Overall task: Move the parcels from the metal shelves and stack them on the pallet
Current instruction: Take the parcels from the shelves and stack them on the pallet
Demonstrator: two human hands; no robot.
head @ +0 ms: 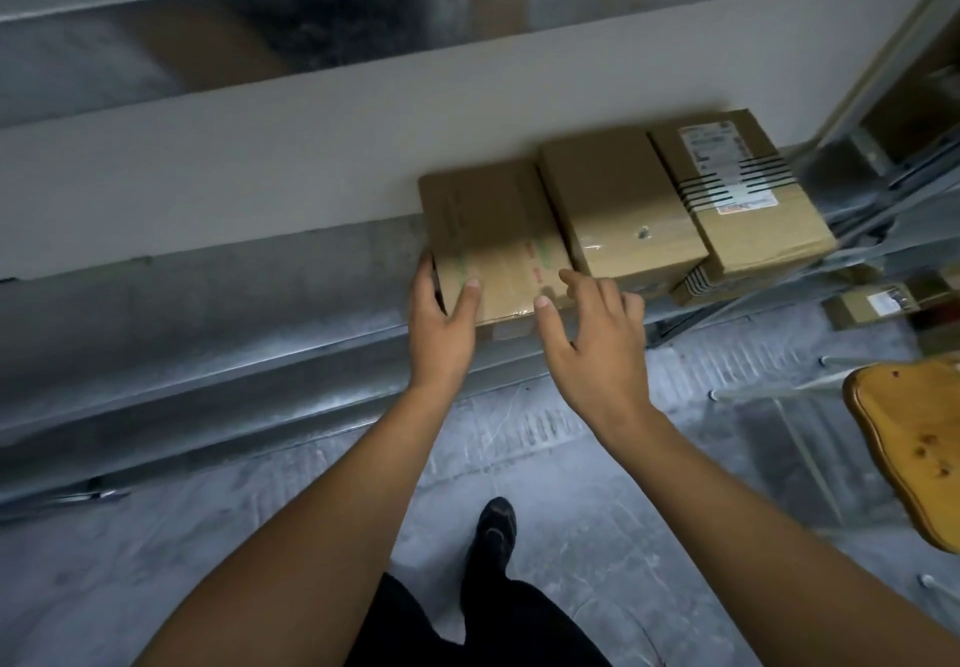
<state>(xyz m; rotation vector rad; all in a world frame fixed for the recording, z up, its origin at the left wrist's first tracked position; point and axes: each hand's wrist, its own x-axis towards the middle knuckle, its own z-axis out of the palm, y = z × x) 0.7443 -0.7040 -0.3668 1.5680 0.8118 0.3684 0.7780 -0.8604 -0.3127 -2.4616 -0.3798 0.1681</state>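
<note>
We are looking down on a metal shelf [291, 297] from a head-worn camera, with both bare forearms reaching forward toward a row of cardboard parcels. We are seeing three parcels sitting side by side on the shelf's right portion, each touching its neighbour. The left parcel [488, 229], taped along its top, is lying nearest the hands, its front edge overhanging the shelf lip slightly. The middle parcel [621, 203] is resting just to its right, and the labelled parcel [743, 193], bearing a white shipping label and black strapping, is sitting at the far right, on top of a flatter strapped box [696, 284].

The left hand [441, 323] is gripping the left parcel's near left corner: we are seeing the thumb pressing on the top face while the other fingers are wrapping around the left side. The right hand [592, 339] is spreading wide, fingers apart; its thumb tip is touching the front right corner of the same parcel, and its index finger is lying near the seam between the left and middle parcels. We are unable to tell whether this hand is bearing any weight.

Below, we are seeing a grey patterned floor [571, 463], a dark shoe [496, 526] and dark trousers [467, 625]. A varnished wooden board [914, 437] is projecting into view at the right edge, and a further small box [872, 305] is lying on a lower level beyond the shelf.
</note>
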